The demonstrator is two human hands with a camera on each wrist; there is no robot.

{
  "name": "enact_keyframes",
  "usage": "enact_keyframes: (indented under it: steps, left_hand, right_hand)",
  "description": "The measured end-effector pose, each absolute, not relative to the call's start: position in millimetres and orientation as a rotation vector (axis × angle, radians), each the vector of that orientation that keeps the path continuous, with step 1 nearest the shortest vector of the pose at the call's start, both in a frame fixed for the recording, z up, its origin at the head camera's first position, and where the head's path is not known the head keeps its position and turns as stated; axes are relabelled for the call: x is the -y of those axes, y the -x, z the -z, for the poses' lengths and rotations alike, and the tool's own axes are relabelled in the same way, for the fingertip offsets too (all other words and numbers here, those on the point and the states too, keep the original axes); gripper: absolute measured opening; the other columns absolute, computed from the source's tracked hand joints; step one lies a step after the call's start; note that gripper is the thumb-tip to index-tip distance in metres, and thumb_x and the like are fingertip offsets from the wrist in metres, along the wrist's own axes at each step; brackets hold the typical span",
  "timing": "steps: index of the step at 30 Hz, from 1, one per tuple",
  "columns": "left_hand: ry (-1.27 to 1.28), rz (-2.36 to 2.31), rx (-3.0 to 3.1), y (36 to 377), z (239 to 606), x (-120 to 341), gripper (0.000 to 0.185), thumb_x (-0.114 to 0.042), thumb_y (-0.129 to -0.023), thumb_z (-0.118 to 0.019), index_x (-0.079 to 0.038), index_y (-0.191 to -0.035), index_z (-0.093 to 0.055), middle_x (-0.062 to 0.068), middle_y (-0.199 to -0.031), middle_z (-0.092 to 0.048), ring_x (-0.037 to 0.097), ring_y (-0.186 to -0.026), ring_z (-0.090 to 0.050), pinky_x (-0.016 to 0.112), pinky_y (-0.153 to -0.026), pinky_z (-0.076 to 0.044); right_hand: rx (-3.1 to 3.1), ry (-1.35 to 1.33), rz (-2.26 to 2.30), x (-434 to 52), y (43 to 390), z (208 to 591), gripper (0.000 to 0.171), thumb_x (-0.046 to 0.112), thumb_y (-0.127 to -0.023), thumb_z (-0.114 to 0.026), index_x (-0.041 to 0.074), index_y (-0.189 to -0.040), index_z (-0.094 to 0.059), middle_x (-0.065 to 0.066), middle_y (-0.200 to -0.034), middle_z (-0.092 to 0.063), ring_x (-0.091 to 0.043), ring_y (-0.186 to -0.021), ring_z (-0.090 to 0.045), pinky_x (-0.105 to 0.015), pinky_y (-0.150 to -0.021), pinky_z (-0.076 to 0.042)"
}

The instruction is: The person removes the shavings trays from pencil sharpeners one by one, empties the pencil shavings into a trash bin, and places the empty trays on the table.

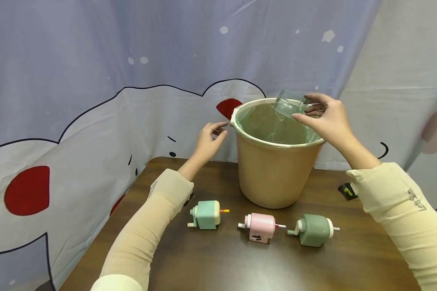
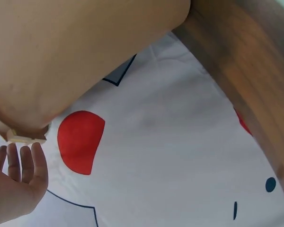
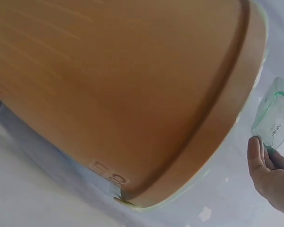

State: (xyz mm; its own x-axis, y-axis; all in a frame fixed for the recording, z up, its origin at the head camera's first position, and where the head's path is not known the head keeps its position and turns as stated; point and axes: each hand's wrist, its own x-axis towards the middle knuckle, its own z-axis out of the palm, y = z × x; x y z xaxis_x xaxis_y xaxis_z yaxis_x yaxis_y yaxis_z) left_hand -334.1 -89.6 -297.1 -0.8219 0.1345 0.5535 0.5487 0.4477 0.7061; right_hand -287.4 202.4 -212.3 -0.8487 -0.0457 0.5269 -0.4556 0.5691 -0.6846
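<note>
Fingers [image 1: 316,98] of the right hand [image 1: 330,119] pinch a see-through green tub [image 1: 289,104], which is tipped over the top of a big tan bin [image 1: 276,173]. A thin green bag [image 1: 256,124] lines the bin. Near the bin's rim [image 1: 234,116], the left hand [image 1: 207,141] has its fingers loosely bent and holds nothing; I cannot tell if they touch the rim. In front of the bin, a mint sharpener [image 1: 206,215], a pink sharpener [image 1: 261,226] and a dark green sharpener [image 1: 314,230] stand on the brown desk [image 1: 218,266], each with a thin stick [image 1: 224,211] poking out
</note>
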Motion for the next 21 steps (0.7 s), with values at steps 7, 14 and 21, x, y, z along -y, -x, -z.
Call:
enact_keyframes:
  steps: [7,14,21]
  left_hand:
    - [0.597,1.348,2.332,311.5,314.6,113.3,0.030,-0.010,-0.092,-0.055,0.001,-0.119,-0.063,0.018,-0.101,-0.059,0.028,-0.095,-0.058,0.028,-0.075,-0.049]
    - [0.600,1.338,2.376,283.4,336.3,135.4,0.028,-0.012,-0.094,-0.055,-0.002,-0.119,-0.064,0.016,-0.103,-0.060,0.026,-0.094,-0.058,0.038,-0.079,-0.052]
    - [0.566,1.252,2.394,271.9,359.4,155.0,0.027,-0.012,-0.093,-0.058,-0.003,-0.118,-0.065,0.015,-0.103,-0.062,0.025,-0.084,-0.060,0.030,-0.072,-0.051]
  right_hand:
    - [2.289,-0.466,-1.288,-202.0,269.9,223.0,0.056,0.010,-0.079,-0.074,-0.006,-0.128,-0.053,0.010,-0.094,-0.057,0.011,-0.076,-0.057,-0.004,-0.072,-0.046]
    - [2.248,-0.545,-1.354,-198.1,253.6,239.7,0.054,0.003,-0.077,-0.074,-0.008,-0.126,-0.054,0.018,-0.096,-0.059,0.007,-0.079,-0.060,-0.006,-0.077,-0.048]
    - [2.247,-0.595,-1.397,-186.6,235.8,247.1,0.053,-0.001,-0.076,-0.074,-0.004,-0.126,-0.055,0.013,-0.098,-0.059,0.004,-0.082,-0.061,-0.008,-0.077,-0.049]
